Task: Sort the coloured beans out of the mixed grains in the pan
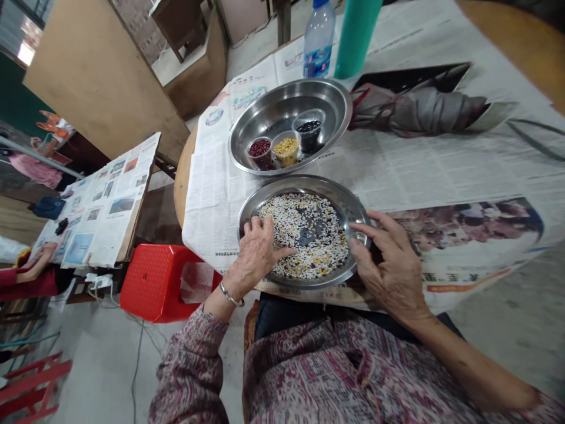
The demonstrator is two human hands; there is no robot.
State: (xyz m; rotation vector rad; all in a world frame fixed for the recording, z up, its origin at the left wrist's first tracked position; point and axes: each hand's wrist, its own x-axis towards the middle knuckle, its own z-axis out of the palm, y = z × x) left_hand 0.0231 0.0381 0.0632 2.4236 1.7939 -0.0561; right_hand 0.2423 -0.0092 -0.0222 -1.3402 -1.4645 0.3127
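Note:
My left hand (253, 250) reaches over the left side of a shallow steel basin (357, 209), its thumb stretched out just above the mixed grains and its other fingers loosely bent near the rim. White, yellow and dark grains (291, 218) lie over the basin's floor, with a barer patch around the middle. On the opposite side, my right hand (391, 268) rests at the rim with its fingers apart, the thumb and forefinger pointing inward. Behind it, a second steel basin (260, 126) carries a cup of red beans (260, 152), a cup of yellow beans (285, 148) and a cup of black beans (309, 132).
Newspaper (441, 171) covers the round table. At its back stand a plastic bottle (318, 44) and a green cylinder (356, 38), beside a folded umbrella (424, 112). A red stool (154, 282) is at the left, near another newspaper-covered table (110, 200) where a person sits.

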